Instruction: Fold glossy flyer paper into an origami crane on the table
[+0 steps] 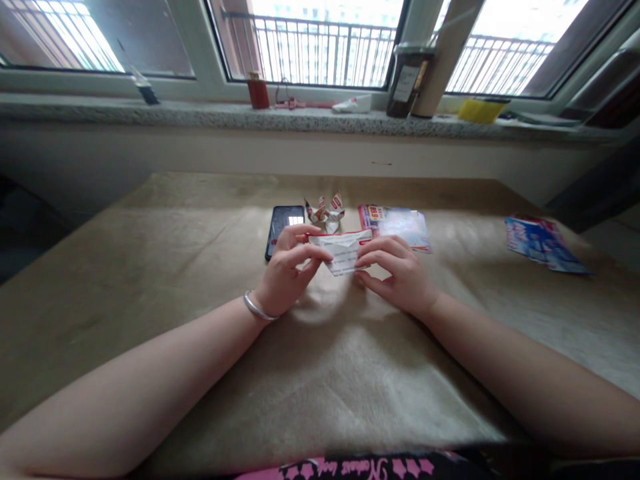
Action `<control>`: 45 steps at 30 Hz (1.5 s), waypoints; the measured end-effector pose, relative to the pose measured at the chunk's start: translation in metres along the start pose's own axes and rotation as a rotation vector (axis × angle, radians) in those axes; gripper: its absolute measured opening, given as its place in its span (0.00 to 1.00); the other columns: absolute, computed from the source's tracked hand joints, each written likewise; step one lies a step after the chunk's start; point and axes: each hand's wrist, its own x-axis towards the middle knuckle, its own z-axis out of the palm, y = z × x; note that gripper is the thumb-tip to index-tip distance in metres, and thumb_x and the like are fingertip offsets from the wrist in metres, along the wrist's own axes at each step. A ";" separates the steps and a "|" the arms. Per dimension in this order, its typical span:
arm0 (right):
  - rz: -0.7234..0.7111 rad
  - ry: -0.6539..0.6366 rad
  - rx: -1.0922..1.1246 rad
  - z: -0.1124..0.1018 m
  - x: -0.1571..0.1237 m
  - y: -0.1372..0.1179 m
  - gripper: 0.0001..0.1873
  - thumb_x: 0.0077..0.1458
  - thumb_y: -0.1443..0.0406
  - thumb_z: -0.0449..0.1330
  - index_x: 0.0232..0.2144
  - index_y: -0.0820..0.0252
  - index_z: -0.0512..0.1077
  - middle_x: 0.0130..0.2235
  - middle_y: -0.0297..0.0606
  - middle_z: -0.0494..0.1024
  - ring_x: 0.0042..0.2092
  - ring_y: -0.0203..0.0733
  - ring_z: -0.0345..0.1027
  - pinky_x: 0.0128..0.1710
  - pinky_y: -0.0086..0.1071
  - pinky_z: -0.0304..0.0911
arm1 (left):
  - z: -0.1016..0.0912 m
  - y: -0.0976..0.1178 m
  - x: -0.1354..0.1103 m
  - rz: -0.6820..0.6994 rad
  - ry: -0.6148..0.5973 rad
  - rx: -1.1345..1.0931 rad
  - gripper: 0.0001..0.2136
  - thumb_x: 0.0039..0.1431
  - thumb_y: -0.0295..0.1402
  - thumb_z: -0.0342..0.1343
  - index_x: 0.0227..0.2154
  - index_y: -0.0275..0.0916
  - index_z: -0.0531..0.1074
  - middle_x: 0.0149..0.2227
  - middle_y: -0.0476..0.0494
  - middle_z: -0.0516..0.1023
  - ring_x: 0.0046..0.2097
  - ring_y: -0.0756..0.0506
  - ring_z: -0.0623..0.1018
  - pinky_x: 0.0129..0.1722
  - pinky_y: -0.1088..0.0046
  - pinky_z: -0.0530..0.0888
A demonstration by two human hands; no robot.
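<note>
A piece of folded printed paper [344,255], white with a red edge, is held up between my two hands above the table. My left hand [295,263], with a silver bangle at the wrist, pinches its left side. The paper's right side is gripped by the fingers of my right hand [400,270]. Just behind the paper stands a folded paper figure [327,213] with pointed tips. A dark smartphone [285,223] lies beyond my left hand. Past my right hand is a stack of printed leaflets [405,228].
More blue and red leaflets [545,245] lie at the table's right side. A tan cloth covers the table [200,280]. Along the windowsill [200,115] stand a red container [258,91], a dark jar [407,80] and a yellow object [481,110].
</note>
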 end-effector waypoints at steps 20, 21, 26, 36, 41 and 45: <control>0.097 -0.107 -0.050 0.010 0.000 0.007 0.18 0.50 0.67 0.61 0.45 0.55 0.67 0.51 0.42 0.71 0.54 0.48 0.61 0.55 0.46 0.58 | 0.000 0.010 0.001 0.156 -0.256 -0.014 0.10 0.59 0.22 0.51 0.39 0.41 0.71 0.43 0.44 0.67 0.46 0.50 0.71 0.46 0.72 0.73; 0.086 -0.104 -0.059 0.009 0.000 0.006 0.19 0.50 0.67 0.60 0.46 0.55 0.67 0.51 0.42 0.71 0.54 0.48 0.61 0.55 0.46 0.58 | 0.000 0.010 0.001 0.162 -0.252 -0.016 0.10 0.59 0.22 0.51 0.40 0.41 0.70 0.43 0.44 0.68 0.46 0.50 0.71 0.46 0.72 0.73; 0.056 -0.089 -0.108 0.008 0.000 0.004 0.21 0.52 0.66 0.59 0.49 0.54 0.66 0.53 0.42 0.70 0.56 0.50 0.58 0.56 0.49 0.57 | 0.000 0.007 0.000 0.158 -0.187 -0.028 0.14 0.58 0.23 0.53 0.47 0.42 0.67 0.45 0.43 0.68 0.47 0.48 0.71 0.47 0.70 0.74; 0.031 -0.079 -0.149 0.005 0.000 0.003 0.14 0.52 0.65 0.60 0.43 0.56 0.70 0.45 0.39 0.76 0.54 0.49 0.61 0.54 0.46 0.60 | 0.005 0.001 -0.007 -0.023 -0.280 -0.259 0.29 0.54 0.25 0.57 0.57 0.44 0.54 0.47 0.41 0.64 0.41 0.50 0.75 0.42 0.73 0.76; 0.015 -0.103 -0.162 0.005 0.000 0.003 0.09 0.53 0.64 0.59 0.39 0.56 0.72 0.43 0.39 0.76 0.53 0.48 0.62 0.53 0.44 0.61 | 0.000 0.003 -0.003 0.029 -0.333 -0.113 0.21 0.55 0.26 0.56 0.52 0.40 0.61 0.42 0.42 0.68 0.40 0.50 0.73 0.41 0.74 0.75; 0.000 -0.110 -0.152 0.005 0.000 0.004 0.10 0.53 0.65 0.59 0.39 0.54 0.73 0.43 0.37 0.76 0.53 0.47 0.62 0.54 0.44 0.60 | -0.004 0.007 0.000 0.081 -0.406 -0.056 0.15 0.56 0.27 0.54 0.47 0.39 0.66 0.43 0.41 0.70 0.42 0.47 0.73 0.42 0.71 0.74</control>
